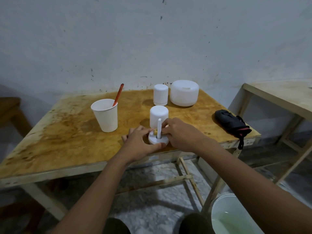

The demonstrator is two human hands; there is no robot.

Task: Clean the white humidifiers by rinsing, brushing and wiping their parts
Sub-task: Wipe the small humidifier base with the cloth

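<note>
A round white humidifier cap (158,141) lies near the table's front edge with its white tube (159,127) standing upright. My left hand (140,142) curls round the cap's left and front rim. From the right, my right hand (179,132) reaches in and pinches at the base of the tube, beside a small yellow piece (155,132). Just behind stands this humidifier's white tank (158,115). A second small white humidifier (160,94) and a large rounded white one (184,92) stand at the back.
A white paper cup (105,115) holding a red-handled brush (118,95) stands left of the hands on the stained wooden table (67,132). A black pouch (233,123) lies at the table's right edge. A white bucket of water (228,217) sits on the floor.
</note>
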